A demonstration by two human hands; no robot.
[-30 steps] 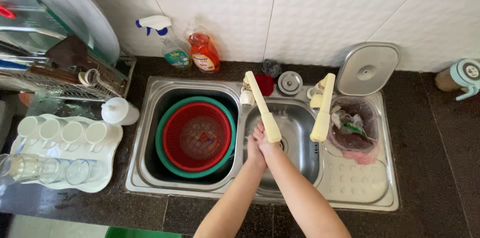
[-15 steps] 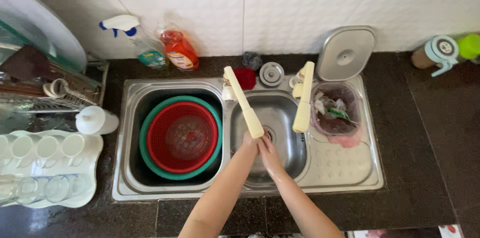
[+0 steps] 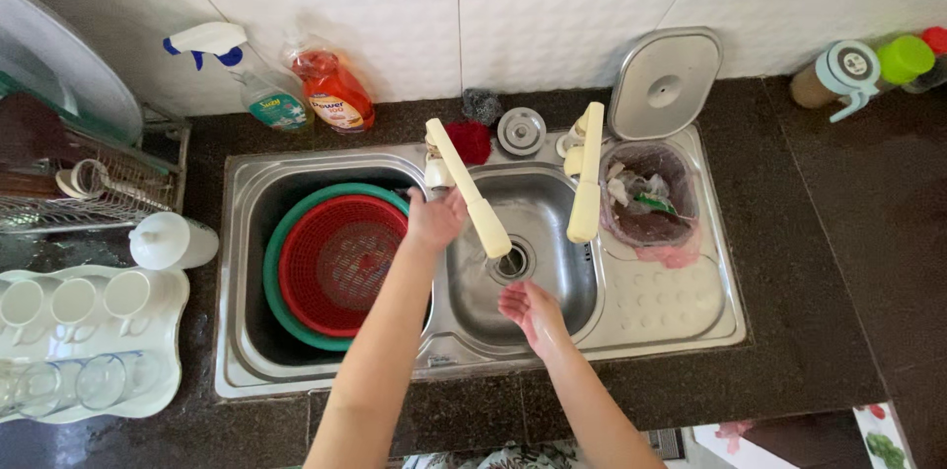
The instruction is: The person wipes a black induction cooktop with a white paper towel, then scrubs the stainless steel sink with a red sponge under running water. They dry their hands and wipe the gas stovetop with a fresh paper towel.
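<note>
My left hand (image 3: 434,217) is raised to the left cream tap spout (image 3: 472,191) and touches its underside near the base, fingers curled. My right hand (image 3: 531,311) is held open, palm up, over the front of the right steel sink basin (image 3: 552,262), below the spout's end and near the drain (image 3: 511,262). A second cream tap spout (image 3: 586,173) points into the same basin on the right.
The left basin holds a red colander (image 3: 340,262) inside a green bowl (image 3: 281,301). A bagged waste bin (image 3: 646,208) with raised lid (image 3: 663,82) sits right. Spray bottle (image 3: 258,84), orange soap bottle (image 3: 333,92), cup tray (image 3: 84,341) and dish rack (image 3: 89,188) stand left.
My hands were together under the left spout. Now they have parted: the left hand has gone up to the spout, the right has drawn back open over the basin front.
</note>
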